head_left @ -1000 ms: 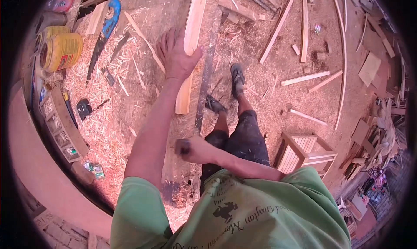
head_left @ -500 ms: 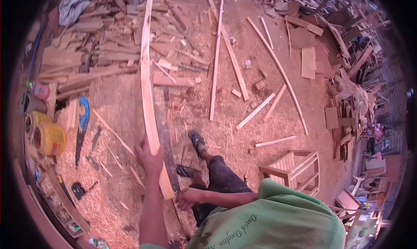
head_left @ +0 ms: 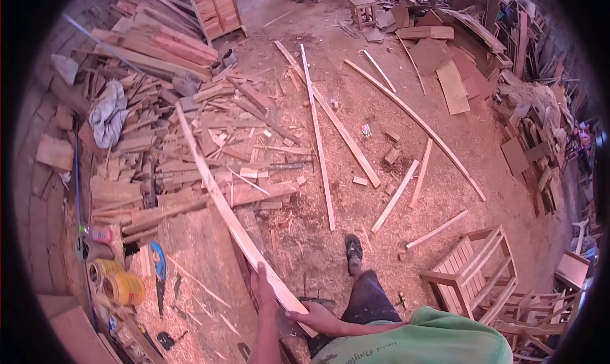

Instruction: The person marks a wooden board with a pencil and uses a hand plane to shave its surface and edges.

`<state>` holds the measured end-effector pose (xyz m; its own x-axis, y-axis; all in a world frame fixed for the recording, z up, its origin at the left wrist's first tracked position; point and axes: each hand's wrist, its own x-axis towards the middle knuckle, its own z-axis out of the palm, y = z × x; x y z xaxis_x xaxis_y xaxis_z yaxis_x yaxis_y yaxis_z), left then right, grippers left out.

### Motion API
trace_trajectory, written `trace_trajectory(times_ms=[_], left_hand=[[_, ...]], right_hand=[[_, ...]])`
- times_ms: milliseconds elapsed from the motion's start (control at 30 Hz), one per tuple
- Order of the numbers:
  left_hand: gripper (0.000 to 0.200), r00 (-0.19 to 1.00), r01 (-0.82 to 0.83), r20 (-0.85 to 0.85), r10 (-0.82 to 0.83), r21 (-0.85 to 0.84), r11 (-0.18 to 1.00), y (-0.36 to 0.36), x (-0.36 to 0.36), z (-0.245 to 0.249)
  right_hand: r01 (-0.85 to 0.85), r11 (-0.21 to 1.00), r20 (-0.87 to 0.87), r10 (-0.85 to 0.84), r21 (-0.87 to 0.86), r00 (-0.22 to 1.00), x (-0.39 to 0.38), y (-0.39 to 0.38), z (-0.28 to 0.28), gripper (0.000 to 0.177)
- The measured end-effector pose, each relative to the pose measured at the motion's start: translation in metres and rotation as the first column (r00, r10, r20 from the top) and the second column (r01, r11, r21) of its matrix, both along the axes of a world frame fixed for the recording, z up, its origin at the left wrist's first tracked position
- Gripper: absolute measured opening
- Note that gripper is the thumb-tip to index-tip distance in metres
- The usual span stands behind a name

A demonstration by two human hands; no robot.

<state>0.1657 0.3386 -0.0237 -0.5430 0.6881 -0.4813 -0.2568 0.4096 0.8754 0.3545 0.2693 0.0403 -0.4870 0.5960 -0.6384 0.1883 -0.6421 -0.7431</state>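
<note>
A long, pale wooden board [head_left: 232, 221] stretches from my hands up and away to the left, over the workbench and the scrap pile. My left hand [head_left: 262, 288] is closed on its left edge, a little way up from the near end. Close to that end, my right hand [head_left: 321, 318] grips the opposite edge, thumb on top and the other fingers largely hidden. Under the board lies the wooden workbench [head_left: 197, 237], strewn with shavings. A blue-handled handsaw [head_left: 159, 272] rests on the bench left of my left hand.
Yellow containers [head_left: 124, 288] and a dark tape measure [head_left: 166, 340] sit on the left. Scrap wood [head_left: 136, 167] is heaped beyond the bench. Long strips [head_left: 346, 135] lie across the shaving-covered floor. A slatted wooden frame [head_left: 473, 269] stands at right, near my leg.
My view has swung up and left, showing more of the far floor. My right hand has come from beside the board's near end onto its edge. The board's far end now points further left.
</note>
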Motion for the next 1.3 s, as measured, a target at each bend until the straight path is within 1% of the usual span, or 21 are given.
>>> trace_trajectory(times_ms=[33, 67, 100, 133, 200, 233, 333, 400, 467, 600, 733, 800, 833, 933, 1000, 1100, 1133, 1167, 1233, 1267, 1300], left_hand=[[0.078, 0.994, -0.079, 0.071, 0.080, -0.020, 0.997, 0.030, 0.004, 0.005], [0.080, 0.976, -0.154, 0.146, 0.159, -0.049, 0.987, 0.056, 0.007, 0.005], [0.085, 0.958, -0.070, 0.274, 0.081, -0.050, 0.996, 0.079, -0.010, -0.025], [0.087, 0.948, -0.031, 0.310, 0.072, -0.133, 0.991, 0.107, -0.006, -0.026], [0.089, 0.918, 0.062, 0.391, 0.058, -0.287, 0.956, 0.157, 0.014, -0.020], [0.083, 0.917, 0.092, 0.397, 0.028, -0.280, 0.955, 0.175, 0.031, -0.044], [0.066, 0.910, 0.150, 0.414, -0.024, -0.276, 0.949, 0.199, 0.080, -0.157], [0.059, 0.908, 0.146, 0.419, -0.015, -0.280, 0.949, 0.204, 0.109, -0.197], [0.045, 0.933, 0.136, 0.354, 0.060, -0.502, 0.854, 0.213, 0.156, -0.176], [0.039, 0.907, 0.244, 0.419, 0.038, -0.599, 0.763, 0.189, 0.227, -0.160], [0.043, 0.900, 0.342, 0.434, -0.037, -0.651, 0.678, 0.169, 0.292, -0.146], [0.045, 0.901, 0.357, 0.429, -0.057, -0.662, 0.659, 0.169, 0.315, -0.136], [0.046, 0.892, 0.377, 0.446, -0.068, -0.654, 0.656, 0.177, 0.329, -0.129], [0.048, 0.874, 0.416, 0.477, -0.098, -0.625, 0.661, 0.203, 0.351, -0.134], [0.047, 0.877, 0.443, 0.452, -0.165, -0.624, 0.643, 0.237, 0.366, -0.129], [0.045, 0.869, 0.460, 0.411, -0.276, -0.466, 0.755, 0.291, 0.371, -0.155], [0.044, 0.853, 0.482, 0.445, -0.274, -0.468, 0.740, 0.315, 0.364, -0.172], [0.042, 0.817, 0.495, 0.508, -0.274, -0.373, 0.785, 0.336, 0.359, -0.190], [0.040, 0.801, 0.581, 0.407, -0.439, -0.355, 0.732, 0.395, 0.347, -0.216], [0.037, 0.822, 0.553, 0.361, -0.440, -0.325, 0.767, 0.423, 0.353, -0.210], [0.034, 0.842, 0.525, 0.316, -0.437, -0.294, 0.799, 0.447, 0.356, -0.203]], right_hand=[[0.011, 0.993, -0.118, -0.025, -0.118, 0.993, 0.016, 0.011, -0.004, 0.068], [-0.035, 0.998, 0.028, 0.033, 0.059, 0.999, 0.032, 0.010, -0.028, 0.070], [-0.104, 0.970, 0.189, 0.062, 0.220, 0.980, 0.049, 0.002, -0.064, 0.071], [-0.193, 0.915, 0.353, 0.060, 0.354, 0.934, 0.071, 0.002, -0.086, 0.072], [-0.239, 0.961, 0.382, 0.170, 0.140, 0.909, 0.138, 0.049, -0.045, 0.074], [-0.256, 0.966, 0.380, 0.227, 0.028, 0.897, 0.168, 0.069, -0.029, 0.074], [-0.339, 0.938, 0.563, 0.239, 0.078, 0.791, 0.229, 0.087, -0.037, 0.072], [-0.365, 0.926, 0.591, 0.242, 0.096, 0.769, 0.275, 0.090, -0.060, 0.073], [-0.376, 0.918, 0.603, 0.229, 0.129, 0.765, 0.319, 0.090, -0.082, 0.074], [-0.412, 0.901, 0.617, 0.249, 0.134, 0.747, 0.397, 0.046, -0.112, 0.076], [-0.402, 0.916, 0.655, 0.304, -0.001, 0.691, 0.447, 0.021, -0.097, 0.067], [-0.372, 0.926, 0.659, 0.317, -0.061, 0.682, 0.463, 0.009, -0.101, 0.066], [-0.290, 0.956, 0.657, 0.244, -0.040, 0.713, 0.468, 0.010, -0.096, 0.064], [-0.264, 0.958, 0.662, 0.271, -0.114, 0.699, 0.471, 0.022, -0.106, 0.064], [-0.221, 0.972, 0.684, 0.215, -0.080, 0.697, 0.460, 0.028, -0.132, 0.064], [-0.180, 0.984, 0.696, 0.137, -0.012, 0.705, 0.442, 0.073, -0.161, 0.067], [-0.169, 0.986, 0.696, 0.112, 0.013, 0.709, 0.434, 0.092, -0.169, 0.068], [-0.161, 0.984, 0.700, 0.062, 0.076, 0.711, 0.425, 0.107, -0.190, 0.074], [-0.103, 0.970, 0.685, -0.078, 0.218, 0.724, 0.403, 0.144, -0.217, 0.079], [-0.050, 0.955, 0.662, -0.166, 0.294, 0.731, 0.390, 0.174, -0.216, 0.078], [-0.023, 0.973, 0.663, -0.139, 0.230, 0.735, 0.377, 0.210, -0.207, 0.076]])
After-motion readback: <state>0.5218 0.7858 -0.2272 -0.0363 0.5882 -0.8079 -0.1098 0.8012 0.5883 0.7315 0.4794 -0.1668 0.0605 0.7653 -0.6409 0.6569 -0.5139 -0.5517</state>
